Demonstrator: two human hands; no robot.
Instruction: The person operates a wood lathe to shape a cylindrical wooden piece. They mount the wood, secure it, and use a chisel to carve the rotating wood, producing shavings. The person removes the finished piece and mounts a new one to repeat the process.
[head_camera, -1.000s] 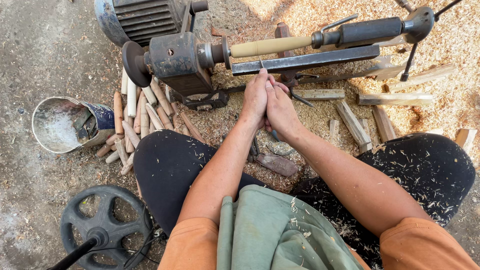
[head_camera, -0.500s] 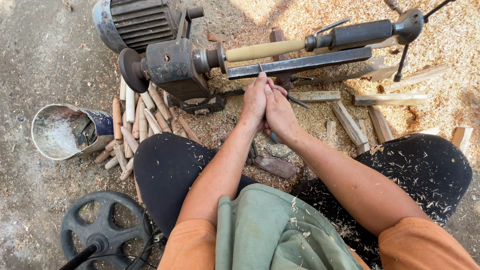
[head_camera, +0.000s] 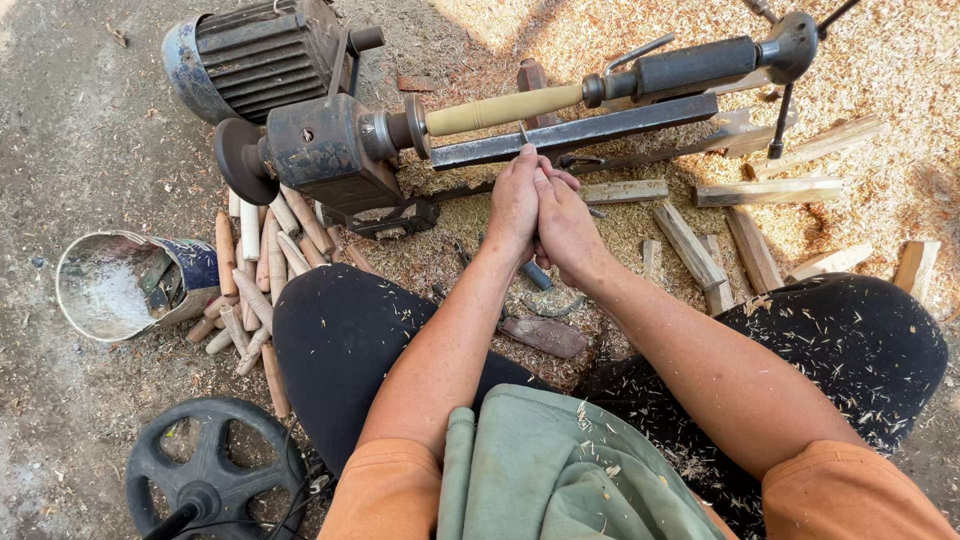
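I sit on the ground at a small wood lathe. A pale wooden spindle (head_camera: 500, 108) is mounted between the headstock (head_camera: 325, 150) and the tailstock (head_camera: 690, 65). My left hand (head_camera: 513, 200) and my right hand (head_camera: 568, 228) are pressed together around a turning tool (head_camera: 535, 272). Its blue handle end sticks out below my hands. Its thin metal tip reaches up over the steel tool rest bar (head_camera: 570, 132), just under the spindle. Most of the tool is hidden by my fingers.
A grey electric motor (head_camera: 260, 55) stands behind the headstock. Several turned wooden pegs (head_camera: 255, 280) lie beside a tipped tin can (head_camera: 120, 285). A black wheel (head_camera: 210, 470) sits at lower left. Rough wood billets (head_camera: 700, 240) and shavings (head_camera: 880, 60) cover the right.
My hands stay clasped on the tool at the rest bar. The view has shifted only slightly.
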